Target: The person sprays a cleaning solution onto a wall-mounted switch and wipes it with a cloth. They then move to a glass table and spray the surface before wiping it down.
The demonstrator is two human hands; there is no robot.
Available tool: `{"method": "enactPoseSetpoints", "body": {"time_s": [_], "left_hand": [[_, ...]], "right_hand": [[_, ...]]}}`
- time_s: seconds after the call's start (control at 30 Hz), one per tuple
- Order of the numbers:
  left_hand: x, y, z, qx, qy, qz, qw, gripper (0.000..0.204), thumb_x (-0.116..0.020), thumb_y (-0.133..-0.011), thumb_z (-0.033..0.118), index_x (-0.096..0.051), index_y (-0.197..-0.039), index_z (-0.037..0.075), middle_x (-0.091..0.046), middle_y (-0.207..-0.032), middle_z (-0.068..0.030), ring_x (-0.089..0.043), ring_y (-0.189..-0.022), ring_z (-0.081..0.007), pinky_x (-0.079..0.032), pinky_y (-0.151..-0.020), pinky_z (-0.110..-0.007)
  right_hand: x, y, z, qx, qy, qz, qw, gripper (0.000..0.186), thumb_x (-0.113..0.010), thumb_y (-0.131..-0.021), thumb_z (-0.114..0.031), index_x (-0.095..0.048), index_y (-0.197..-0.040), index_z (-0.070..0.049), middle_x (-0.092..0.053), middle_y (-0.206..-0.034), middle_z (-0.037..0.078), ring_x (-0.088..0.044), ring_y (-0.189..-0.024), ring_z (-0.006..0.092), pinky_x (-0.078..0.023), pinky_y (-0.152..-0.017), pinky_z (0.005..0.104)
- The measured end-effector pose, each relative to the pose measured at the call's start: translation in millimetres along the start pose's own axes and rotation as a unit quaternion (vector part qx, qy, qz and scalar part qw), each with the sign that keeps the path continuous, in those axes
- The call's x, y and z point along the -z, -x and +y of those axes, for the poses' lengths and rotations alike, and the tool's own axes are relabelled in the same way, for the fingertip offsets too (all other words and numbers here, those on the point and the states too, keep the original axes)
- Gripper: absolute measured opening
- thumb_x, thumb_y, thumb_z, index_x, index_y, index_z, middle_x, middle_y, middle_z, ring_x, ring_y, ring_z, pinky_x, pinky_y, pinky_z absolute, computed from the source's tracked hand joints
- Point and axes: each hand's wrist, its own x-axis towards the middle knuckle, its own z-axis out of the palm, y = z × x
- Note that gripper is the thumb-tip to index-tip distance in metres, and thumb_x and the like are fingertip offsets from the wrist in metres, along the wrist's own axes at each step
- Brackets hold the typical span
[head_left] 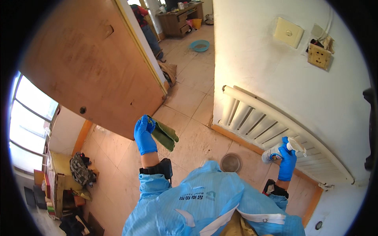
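Observation:
My left hand (145, 135), in a blue glove, is closed on a folded green cloth (164, 135) that hangs out to its right, in front of the brown door (84, 63). On the other side, my right hand (288, 159), gloved the same way, grips a white spray bottle (271, 154) by its neck. The bottle's pale trigger head (296, 145) sticks out above my fingers, close to the white radiator (256, 122) on the wall. My fingers hide part of the bottle.
A round metal bowl (231, 163) sits on the tiled floor below the radiator. Through the doorway are a turquoise basin (199, 46), a wooden desk (179, 19) and a person (147, 35). A cluttered cabinet (65, 185) stands at the left. A socket (319, 57) hangs loose from the wall.

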Motion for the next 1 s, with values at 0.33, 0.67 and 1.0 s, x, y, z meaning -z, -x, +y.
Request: {"method": "enactPoseSetpoints", "body": {"time_s": [0.33,0.67,1.0], "left_hand": [[56,10,12,-0.021,-0.023,0.064,0.997,0.018,-0.067,-0.094,0.021,-0.069,-0.096,0.003,-0.068,-0.082,-0.0063,-0.064,-0.071,-0.0161,-0.054,-0.066,-0.027],[85,5,-5,-0.046,-0.057,0.158,0.985,0.015,-0.07,-0.092,0.018,-0.069,-0.093,0.003,-0.067,-0.081,-0.0063,-0.062,-0.068,-0.0142,-0.052,-0.064,-0.026],[119,-60,-7,-0.048,-0.043,0.159,0.985,0.015,-0.067,-0.093,0.018,-0.069,-0.098,0.004,-0.068,-0.086,-0.0057,-0.064,-0.074,-0.0149,-0.053,-0.068,-0.026]], "right_hand": [[-27,-15,20,-0.026,-0.006,-0.066,0.997,0.047,-0.066,-0.085,-0.008,-0.059,-0.131,0.001,-0.06,-0.126,0.007,-0.055,-0.114,0.0181,-0.042,-0.101,0.0329],[-86,-56,88,-0.107,-0.013,-0.126,0.986,0.048,-0.064,-0.087,-0.008,-0.057,-0.134,0.002,-0.059,-0.128,0.008,-0.055,-0.116,0.0191,-0.04,-0.103,0.0324],[-144,-60,78,-0.065,0.003,-0.123,0.99,0.042,-0.067,-0.085,-0.004,-0.063,-0.127,-0.001,-0.063,-0.108,0.003,-0.059,-0.097,0.0117,-0.049,-0.088,0.0265]]}}
